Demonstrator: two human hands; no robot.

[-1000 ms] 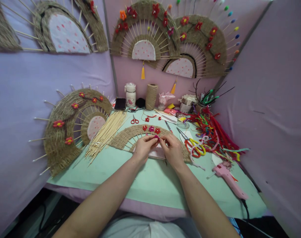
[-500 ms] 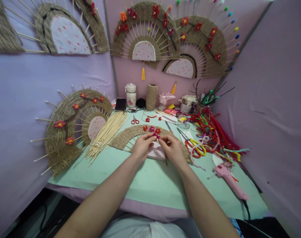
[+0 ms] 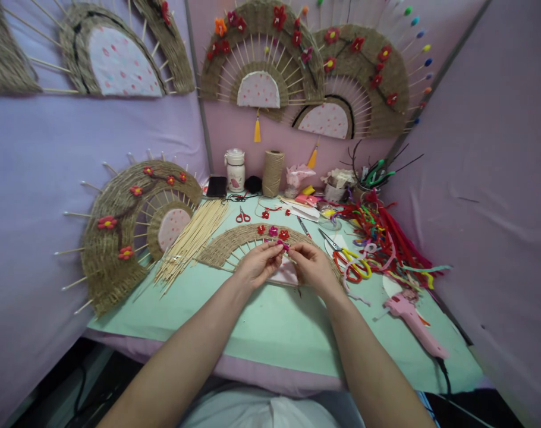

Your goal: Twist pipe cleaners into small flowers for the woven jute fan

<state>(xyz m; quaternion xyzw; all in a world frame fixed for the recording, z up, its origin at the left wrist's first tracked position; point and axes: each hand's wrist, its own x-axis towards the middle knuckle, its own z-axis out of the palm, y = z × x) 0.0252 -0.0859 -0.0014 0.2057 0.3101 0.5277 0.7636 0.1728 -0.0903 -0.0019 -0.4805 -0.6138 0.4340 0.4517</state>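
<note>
My left hand (image 3: 258, 266) and my right hand (image 3: 314, 267) meet over a woven jute fan (image 3: 219, 249) lying flat on the green table. Both pinch a small pink pipe-cleaner flower (image 3: 282, 244) between their fingertips, just above the fan's pale half-round centre (image 3: 285, 274). Three small flowers, two red and one pink (image 3: 273, 230), sit on the fan's woven band right behind my fingers.
A bundle of bamboo sticks (image 3: 192, 239) lies left of the fan, and a finished fan (image 3: 128, 226) leans on the left wall. Scissors (image 3: 346, 257), a heap of pipe cleaners (image 3: 384, 238) and a pink glue gun (image 3: 411, 321) lie on the right. A twine spool (image 3: 272, 173) stands at the back.
Both hands stay over the fan; the fingertips have shifted slightly, working the small pink flower, which now sits a little further right between them.
</note>
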